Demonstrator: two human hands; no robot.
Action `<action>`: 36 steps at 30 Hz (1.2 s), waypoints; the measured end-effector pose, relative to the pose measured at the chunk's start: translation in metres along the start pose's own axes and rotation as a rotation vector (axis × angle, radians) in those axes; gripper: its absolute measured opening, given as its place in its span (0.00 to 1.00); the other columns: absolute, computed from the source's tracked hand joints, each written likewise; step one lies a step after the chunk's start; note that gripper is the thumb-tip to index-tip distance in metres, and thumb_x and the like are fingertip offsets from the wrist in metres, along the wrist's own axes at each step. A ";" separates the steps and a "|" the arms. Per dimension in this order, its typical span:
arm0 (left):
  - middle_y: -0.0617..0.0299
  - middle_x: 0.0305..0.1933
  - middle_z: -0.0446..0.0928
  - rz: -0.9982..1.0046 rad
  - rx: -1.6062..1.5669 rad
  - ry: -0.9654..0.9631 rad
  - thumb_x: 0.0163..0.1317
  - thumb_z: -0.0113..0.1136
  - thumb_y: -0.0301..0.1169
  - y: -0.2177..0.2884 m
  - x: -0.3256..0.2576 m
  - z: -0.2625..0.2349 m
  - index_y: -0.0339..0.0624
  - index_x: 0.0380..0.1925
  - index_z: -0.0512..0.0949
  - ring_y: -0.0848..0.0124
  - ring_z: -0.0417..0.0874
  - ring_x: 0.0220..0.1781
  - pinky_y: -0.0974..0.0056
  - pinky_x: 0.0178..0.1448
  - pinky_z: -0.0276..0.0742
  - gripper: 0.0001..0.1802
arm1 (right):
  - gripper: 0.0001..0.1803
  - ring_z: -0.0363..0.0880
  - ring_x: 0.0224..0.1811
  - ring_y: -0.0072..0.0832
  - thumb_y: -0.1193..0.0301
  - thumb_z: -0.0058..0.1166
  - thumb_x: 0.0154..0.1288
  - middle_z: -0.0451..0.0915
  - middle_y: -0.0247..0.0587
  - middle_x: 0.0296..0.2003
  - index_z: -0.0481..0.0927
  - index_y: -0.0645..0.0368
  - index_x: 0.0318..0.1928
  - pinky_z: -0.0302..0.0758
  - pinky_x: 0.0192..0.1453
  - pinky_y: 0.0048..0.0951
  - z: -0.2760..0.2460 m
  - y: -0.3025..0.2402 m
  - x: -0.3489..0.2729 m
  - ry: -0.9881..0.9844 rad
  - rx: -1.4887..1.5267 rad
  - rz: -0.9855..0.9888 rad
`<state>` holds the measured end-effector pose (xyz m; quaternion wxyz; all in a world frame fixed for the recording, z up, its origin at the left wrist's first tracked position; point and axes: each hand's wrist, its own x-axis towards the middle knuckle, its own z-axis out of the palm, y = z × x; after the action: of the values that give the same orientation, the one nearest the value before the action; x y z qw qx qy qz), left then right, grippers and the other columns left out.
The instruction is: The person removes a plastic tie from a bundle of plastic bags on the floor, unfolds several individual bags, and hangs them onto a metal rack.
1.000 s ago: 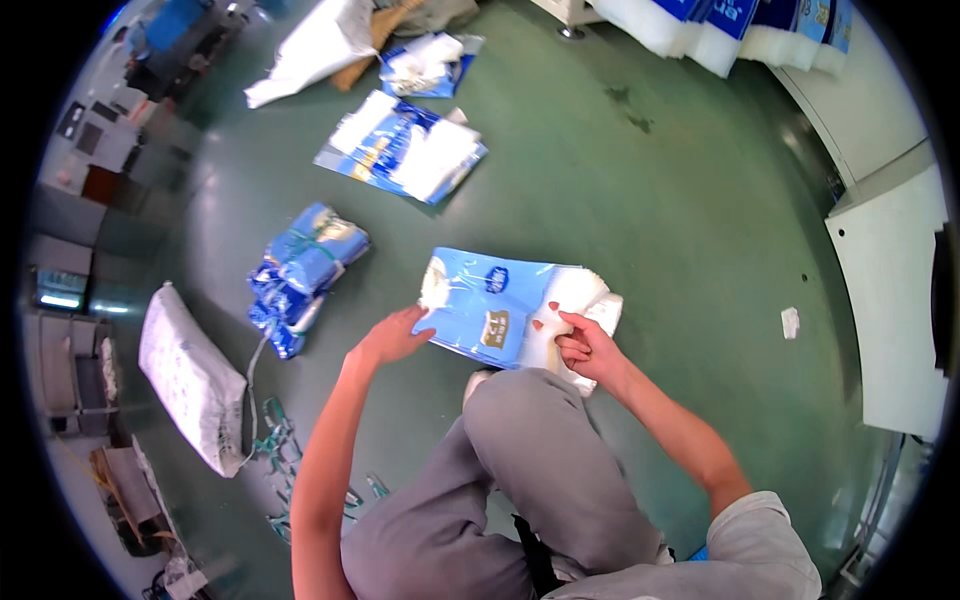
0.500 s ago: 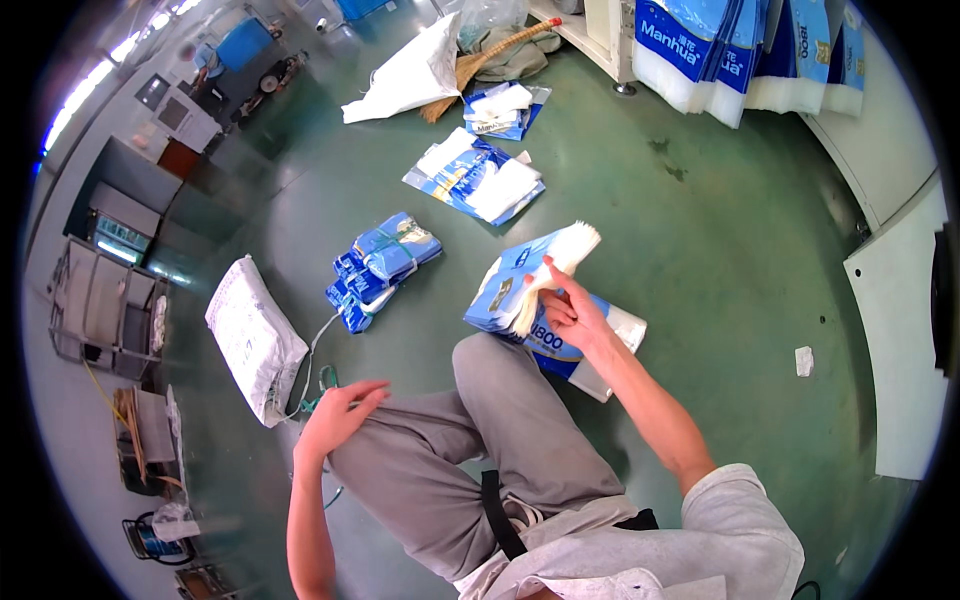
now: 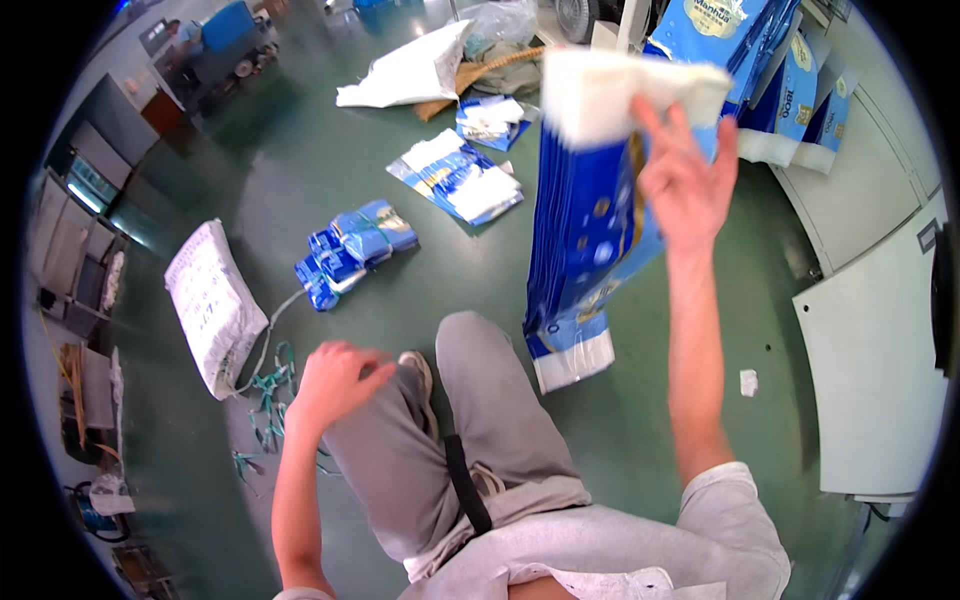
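My right hand (image 3: 688, 190) is raised in front of me, fingers over the white upper end of a stack of flat blue plastic packaging bags (image 3: 590, 210). The stack stands upright, its many thin layers showing along the left edge. Lower down, a blue bag end with a white strip (image 3: 575, 355) shows; I cannot tell whether it belongs to this stack. My left hand (image 3: 340, 380) hovers at my left knee, slightly blurred, fingers apart and holding nothing. Left of centre, a tied bundle of folded blue bags (image 3: 365, 240) lies on the green floor.
Two loose piles of blue and white bags (image 3: 465, 180) lie farther off, near a white sack (image 3: 415, 70) and a broom (image 3: 480, 72). A white stuffed sack (image 3: 215, 305) and green string (image 3: 270, 395) lie left. More blue bags (image 3: 790, 100) hang at the right, above white panels (image 3: 870, 360).
My right hand has lifted the stack from beside my right knee, up and to the right; the folded stack is now long and upright. My left hand stays near my knee. The view has shifted.
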<state>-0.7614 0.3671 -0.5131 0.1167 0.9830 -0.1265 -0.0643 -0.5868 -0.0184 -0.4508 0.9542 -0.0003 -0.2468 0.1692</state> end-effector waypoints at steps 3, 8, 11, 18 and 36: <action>0.55 0.27 0.82 -0.140 0.021 -0.029 0.59 0.56 0.42 -0.004 0.026 0.003 0.46 0.35 0.85 0.56 0.82 0.34 0.55 0.41 0.76 0.15 | 0.41 0.64 0.16 0.18 0.68 0.58 0.60 0.62 0.54 0.46 0.47 0.61 0.67 0.69 0.22 0.17 0.045 -0.021 0.032 -0.036 -0.036 0.038; 0.55 0.26 0.82 -0.136 0.015 0.022 0.59 0.56 0.43 -0.023 0.035 0.012 0.46 0.33 0.85 0.56 0.82 0.31 0.57 0.40 0.77 0.15 | 0.46 0.59 0.13 0.21 0.63 0.56 0.64 0.63 0.36 0.19 0.42 0.74 0.68 0.64 0.20 0.18 0.086 -0.026 0.070 -0.043 -0.123 0.054; 0.55 0.26 0.82 -0.116 -0.032 0.041 0.60 0.56 0.43 -0.022 0.040 0.017 0.45 0.32 0.85 0.57 0.82 0.31 0.57 0.40 0.77 0.16 | 0.45 0.58 0.13 0.20 0.64 0.55 0.65 0.63 0.35 0.19 0.42 0.76 0.67 0.63 0.19 0.19 0.117 -0.046 0.068 -0.099 -0.288 0.038; 0.53 0.24 0.81 -0.121 -0.018 0.045 0.61 0.56 0.43 -0.019 0.037 0.019 0.42 0.28 0.85 0.55 0.81 0.29 0.56 0.38 0.77 0.17 | 0.29 0.57 0.13 0.19 0.64 0.52 0.66 0.64 0.35 0.21 0.58 0.71 0.58 0.61 0.18 0.17 0.139 -0.082 0.048 -0.068 -0.383 -0.186; 0.49 0.24 0.79 -0.033 -0.044 -0.028 0.62 0.54 0.45 0.004 0.091 0.031 0.42 0.25 0.85 0.51 0.80 0.30 0.52 0.37 0.75 0.20 | 0.44 0.64 0.35 0.22 0.62 0.50 0.66 0.38 0.60 0.73 0.41 0.68 0.71 0.65 0.38 0.25 0.204 -0.115 -0.433 0.548 -0.520 -0.853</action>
<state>-0.6800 0.3327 -0.5507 0.1354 0.9812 -0.1102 -0.0825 -1.0011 -0.2831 -0.4660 0.9357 -0.1795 -0.0019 -0.3038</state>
